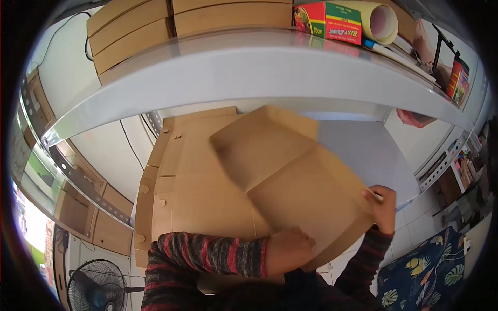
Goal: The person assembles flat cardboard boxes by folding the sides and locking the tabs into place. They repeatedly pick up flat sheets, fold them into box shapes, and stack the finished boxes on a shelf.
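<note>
A brown cardboard box [311, 199], partly folded with creased panels and raised side flaps, is tilted over the work surface and slightly blurred. My right hand [383, 207] grips its right edge, with the thumb on the inner side. Reaching across from the left, my left hand [291, 250] is closed at the box's near side, its fingertips partly hidden. Under and to the left of the box lies flat die-cut cardboard [202, 192] with slots and rounded tabs along its left edge.
Above the surface runs a grey metal shelf [249, 67] bearing stacked cardboard boxes [233, 15], a red and green carton [334, 23] and a paper roll [384, 23]. A grey tabletop [363, 150] shows at right. A black fan [98, 285] stands lower left, patterned fabric [423, 269] lower right.
</note>
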`<state>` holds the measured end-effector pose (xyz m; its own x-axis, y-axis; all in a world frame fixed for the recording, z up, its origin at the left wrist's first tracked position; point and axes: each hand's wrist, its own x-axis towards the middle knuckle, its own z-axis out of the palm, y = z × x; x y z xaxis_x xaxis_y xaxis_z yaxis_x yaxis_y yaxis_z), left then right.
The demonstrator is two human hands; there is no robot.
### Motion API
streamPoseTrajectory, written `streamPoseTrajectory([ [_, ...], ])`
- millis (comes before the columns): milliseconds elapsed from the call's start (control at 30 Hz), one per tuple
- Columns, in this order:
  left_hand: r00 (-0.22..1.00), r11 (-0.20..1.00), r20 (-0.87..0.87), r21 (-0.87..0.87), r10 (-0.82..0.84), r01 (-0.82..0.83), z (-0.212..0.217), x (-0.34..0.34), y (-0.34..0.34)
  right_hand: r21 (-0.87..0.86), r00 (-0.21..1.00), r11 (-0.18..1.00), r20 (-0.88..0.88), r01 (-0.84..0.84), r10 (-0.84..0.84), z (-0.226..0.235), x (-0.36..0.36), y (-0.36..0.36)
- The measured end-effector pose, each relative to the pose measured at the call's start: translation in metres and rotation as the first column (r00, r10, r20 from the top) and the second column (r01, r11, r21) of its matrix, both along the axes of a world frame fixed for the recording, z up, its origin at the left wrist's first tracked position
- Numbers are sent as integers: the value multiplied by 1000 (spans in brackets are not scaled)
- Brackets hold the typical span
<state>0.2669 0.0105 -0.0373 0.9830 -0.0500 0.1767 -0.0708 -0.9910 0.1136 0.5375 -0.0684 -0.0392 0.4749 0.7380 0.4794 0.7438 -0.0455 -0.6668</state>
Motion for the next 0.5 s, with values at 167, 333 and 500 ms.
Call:
streamPoseTrajectory([
  [167,983,972,141,190,116,-142,24,-1,46,-62,978,988,-149,138,-146,-1,-13,-54],
  [333,921,929,213,105,327,-355,55,-13,100,-253,951,953,-297,-167,88,6,-32,-57],
  [500,814,831,175,-75,554,-551,60,-49,162,-112,698,736,-438,-668,567,-5,-54,-42],
])
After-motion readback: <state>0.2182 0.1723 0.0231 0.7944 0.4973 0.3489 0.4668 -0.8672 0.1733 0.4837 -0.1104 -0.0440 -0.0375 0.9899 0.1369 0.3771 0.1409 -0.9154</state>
